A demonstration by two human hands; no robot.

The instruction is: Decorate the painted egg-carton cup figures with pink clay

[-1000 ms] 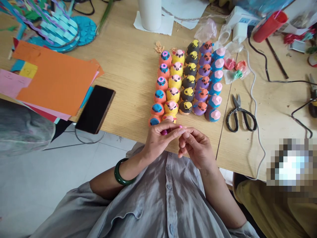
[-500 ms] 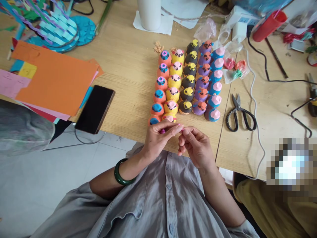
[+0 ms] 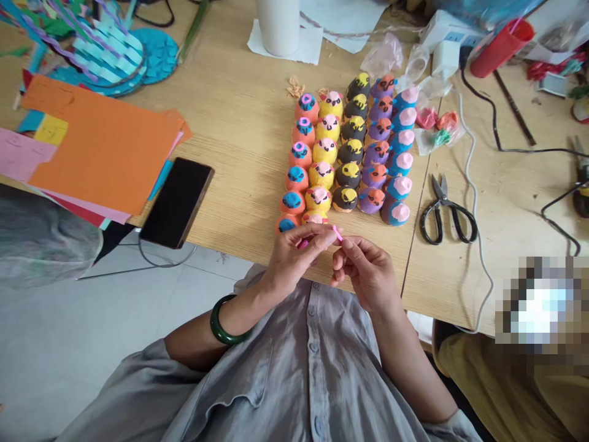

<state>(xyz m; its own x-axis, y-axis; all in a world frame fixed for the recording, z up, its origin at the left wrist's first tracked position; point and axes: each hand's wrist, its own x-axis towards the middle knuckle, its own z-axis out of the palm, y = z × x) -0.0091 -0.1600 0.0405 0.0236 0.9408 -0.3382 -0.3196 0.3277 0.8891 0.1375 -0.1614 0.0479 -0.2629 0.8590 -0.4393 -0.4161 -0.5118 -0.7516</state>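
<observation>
Between the fingertips of both hands stretches a thin strip of pink clay. My left hand pinches one end, and a darker pink lump shows inside its curled fingers. The other end is pinched by my right hand, thumb against forefinger. Just beyond the hands stand rows of small painted clay figures: an orange one with a blue cap, a yellow one with a pink cap, and black, purple and blue rows. The three farthest orange figures carry pink rings on their caps; nearer ones have plain blue caps.
Black-handled scissors lie right of the figures, beside a grey cable. At left are a phone and coloured paper sheets. A white cylinder stands behind. Someone's clothed leg is at lower right.
The pink strip between my fingertips now shows longer and plainer than before. Both hands stay nearly in place; the figures have not moved.
</observation>
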